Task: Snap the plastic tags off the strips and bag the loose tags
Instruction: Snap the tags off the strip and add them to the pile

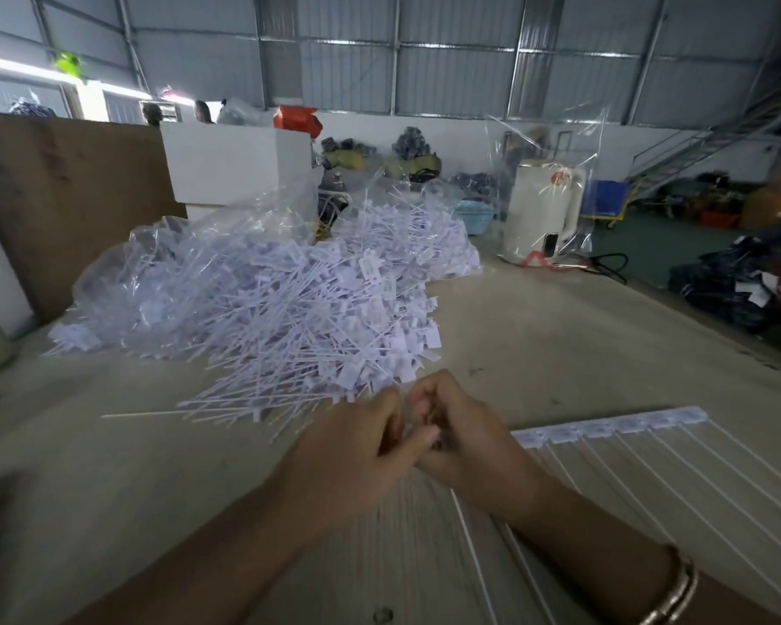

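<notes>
Nearest: bangle (675,588) on the right wrist, both forearms coming in over the table (537,336). Left hand (357,437) and right hand (461,437) meet at centre, fingers curled in and pinching the left end of the strip (614,433); contact point is blurred, so can't tell how many tags sit between the fingers, looks like one being snapped. Rest of the strip runs right from the hands, tag heads in a row, tails trailing toward the near edge. Just beyond the hands: loose tag pile (298,327), spilling from the clear bag (163,263) at far left, second bagged heap (415,236) farther back. Kettle (544,214) in plastic at far right. Risks: twisting too hard could tear the tag head instead of the joint; the tails could drag the strip off the edge; the pile sits outside the bag, so snapped tags could scatter
</notes>
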Tool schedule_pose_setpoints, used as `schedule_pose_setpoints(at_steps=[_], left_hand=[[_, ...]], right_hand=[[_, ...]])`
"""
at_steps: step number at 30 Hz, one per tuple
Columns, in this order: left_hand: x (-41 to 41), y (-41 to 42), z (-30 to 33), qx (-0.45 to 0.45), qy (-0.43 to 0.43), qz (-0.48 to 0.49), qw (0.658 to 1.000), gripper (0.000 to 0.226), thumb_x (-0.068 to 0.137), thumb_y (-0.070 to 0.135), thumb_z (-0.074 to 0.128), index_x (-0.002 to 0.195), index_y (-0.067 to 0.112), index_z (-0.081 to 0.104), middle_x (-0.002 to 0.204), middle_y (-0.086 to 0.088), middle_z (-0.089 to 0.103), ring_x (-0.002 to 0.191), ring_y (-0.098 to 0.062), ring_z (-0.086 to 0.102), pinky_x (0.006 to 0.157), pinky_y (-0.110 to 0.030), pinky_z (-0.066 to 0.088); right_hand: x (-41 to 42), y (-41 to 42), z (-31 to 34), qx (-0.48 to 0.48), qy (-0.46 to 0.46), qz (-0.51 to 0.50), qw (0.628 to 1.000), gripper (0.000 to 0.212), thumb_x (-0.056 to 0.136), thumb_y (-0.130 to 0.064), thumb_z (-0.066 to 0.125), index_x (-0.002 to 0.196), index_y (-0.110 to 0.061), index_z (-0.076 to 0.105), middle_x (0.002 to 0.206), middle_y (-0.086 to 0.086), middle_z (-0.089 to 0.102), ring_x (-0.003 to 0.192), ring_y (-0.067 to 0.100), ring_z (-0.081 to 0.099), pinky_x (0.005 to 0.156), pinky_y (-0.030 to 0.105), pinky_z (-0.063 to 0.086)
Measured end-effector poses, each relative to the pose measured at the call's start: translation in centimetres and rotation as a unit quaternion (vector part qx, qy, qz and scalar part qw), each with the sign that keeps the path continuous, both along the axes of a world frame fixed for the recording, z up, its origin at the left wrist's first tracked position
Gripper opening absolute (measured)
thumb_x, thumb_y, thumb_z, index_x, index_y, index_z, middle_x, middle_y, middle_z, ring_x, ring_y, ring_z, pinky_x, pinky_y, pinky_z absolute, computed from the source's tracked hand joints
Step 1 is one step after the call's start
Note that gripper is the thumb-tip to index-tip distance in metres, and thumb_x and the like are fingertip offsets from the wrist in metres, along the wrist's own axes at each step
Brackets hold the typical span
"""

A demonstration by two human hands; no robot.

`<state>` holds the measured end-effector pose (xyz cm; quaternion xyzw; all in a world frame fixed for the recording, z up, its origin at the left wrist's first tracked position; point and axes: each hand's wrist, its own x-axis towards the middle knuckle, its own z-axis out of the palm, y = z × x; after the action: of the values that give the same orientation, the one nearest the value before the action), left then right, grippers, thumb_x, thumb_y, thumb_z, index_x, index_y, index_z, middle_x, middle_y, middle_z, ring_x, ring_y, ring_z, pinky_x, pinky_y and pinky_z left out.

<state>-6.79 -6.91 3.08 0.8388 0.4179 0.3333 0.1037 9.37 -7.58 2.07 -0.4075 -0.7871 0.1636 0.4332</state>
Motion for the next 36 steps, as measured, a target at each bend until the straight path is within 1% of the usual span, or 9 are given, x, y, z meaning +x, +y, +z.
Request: schedule_pose_setpoints(at_steps=[5, 10, 14, 18, 24, 30, 32, 34, 36], left_hand=[[0.2, 0.4, -1.4, -0.116, -0.092, -0.015, 0.989, 0.028, 0.082, 0.054, 0.047, 0.074, 0.027, 0.049, 0.061, 0.007, 0.057, 0.056, 0.001, 0.053, 0.054, -0.014, 0.038], [-0.7, 1.6, -1.3, -0.183, -0.151, -0.065, 0.969, 0.026, 0.094, 0.017, 0.052, 0.068, 0.022, 0.049, 0.050, 0.008, 0.058, 0.043, 0.000, 0.049, 0.046, -0.012, 0.036], [-1.1, 2.0, -1.2, -0.230, -0.165, -0.093, 0.955, 0.026, 0.095, 0.021, 0.049, 0.070, 0.015, 0.053, 0.050, 0.003, 0.059, 0.042, -0.005, 0.050, 0.044, -0.018, 0.038], [-1.4, 2.0, -0.8, -0.193, -0.157, -0.097, 0.964, 0.021, 0.091, 0.025, 0.056, 0.071, 0.021, 0.057, 0.056, 0.004, 0.062, 0.048, -0.005, 0.055, 0.049, -0.017, 0.042], [-1.5, 1.5, 0.5, -0.021, -0.131, -0.117, 0.984, 0.026, 0.091, 0.010, 0.056, 0.073, 0.027, 0.054, 0.063, 0.011, 0.064, 0.054, -0.007, 0.060, 0.054, -0.013, 0.043], [-2.0, 1.7, 0.9, 0.033, -0.199, -0.131, 0.971, 0.019, 0.089, 0.025, 0.054, 0.070, 0.021, 0.055, 0.058, 0.008, 0.060, 0.051, -0.006, 0.054, 0.053, -0.018, 0.042], [-1.6, 1.4, 1.4, 0.040, -0.265, -0.121, 0.956, 0.024, 0.090, 0.031, 0.049, 0.067, 0.024, 0.052, 0.056, 0.009, 0.054, 0.050, -0.005, 0.048, 0.052, -0.016, 0.039], [-1.9, 1.6, 2.5, 0.010, -0.408, -0.127, 0.904, 0.027, 0.093, 0.028, 0.044, 0.066, 0.026, 0.050, 0.057, 0.009, 0.050, 0.052, -0.007, 0.045, 0.051, -0.016, 0.040], [-3.1, 2.8, 3.8, 0.037, -0.431, -0.104, 0.895, 0.024, 0.091, 0.025, 0.044, 0.067, 0.025, 0.049, 0.057, 0.008, 0.049, 0.053, -0.008, 0.044, 0.052, -0.019, 0.040]], right_hand=[[0.1, 0.0, 0.1, -0.001, -0.018, 0.018, 1.000, 0.033, 0.081, -0.020, 0.066, 0.096, -0.037, 0.041, 0.087, -0.030, 0.054, 0.073, -0.003, 0.056, 0.062, 0.010, 0.042], [1.8, 0.2, 0.9, -0.064, -0.071, 0.016, 0.995, 0.040, 0.082, -0.031, 0.068, 0.117, -0.030, 0.049, 0.094, -0.019, 0.058, 0.090, -0.003, 0.057, 0.075, 0.016, 0.046], [2.3, 0.2, 1.4, 0.047, -0.190, -0.037, 0.980, 0.018, 0.084, -0.031, 0.065, 0.095, -0.017, 0.066, 0.078, -0.007, 0.058, 0.069, 0.008, 0.053, 0.062, 0.019, 0.041], [1.5, 0.4, 1.3, 0.078, -0.235, -0.036, 0.968, 0.033, 0.091, -0.033, 0.046, 0.096, -0.010, 0.070, 0.079, 0.003, 0.063, 0.071, 0.016, 0.058, 0.065, 0.033, 0.046], [1.4, 0.1, 1.8, -0.068, 0.034, -0.011, 0.997, 0.027, 0.094, -0.006, 0.051, 0.076, -0.015, 0.068, 0.060, -0.007, 0.064, 0.057, 0.002, 0.058, 0.051, 0.010, 0.042], [-0.3, -0.3, 1.9, -0.112, 0.161, 0.029, 0.980, 0.027, 0.096, -0.013, 0.048, 0.078, -0.017, 0.067, 0.064, -0.003, 0.065, 0.058, 0.004, 0.060, 0.045, 0.023, 0.048], [-0.4, -0.1, 2.0, -0.143, 0.208, 0.017, 0.968, 0.025, 0.095, -0.014, 0.048, 0.080, -0.019, 0.067, 0.064, -0.003, 0.065, 0.057, 0.007, 0.061, 0.044, 0.025, 0.049], [0.7, 0.1, 2.2, -0.173, 0.315, -0.011, 0.933, 0.018, 0.093, -0.011, 0.049, 0.085, -0.010, 0.065, 0.067, 0.001, 0.063, 0.053, 0.009, 0.060, 0.043, 0.022, 0.049], [1.9, 0.1, 2.3, -0.159, 0.344, -0.050, 0.924, 0.016, 0.092, -0.011, 0.050, 0.088, -0.006, 0.064, 0.071, 0.006, 0.063, 0.055, 0.010, 0.059, 0.044, 0.020, 0.048]])
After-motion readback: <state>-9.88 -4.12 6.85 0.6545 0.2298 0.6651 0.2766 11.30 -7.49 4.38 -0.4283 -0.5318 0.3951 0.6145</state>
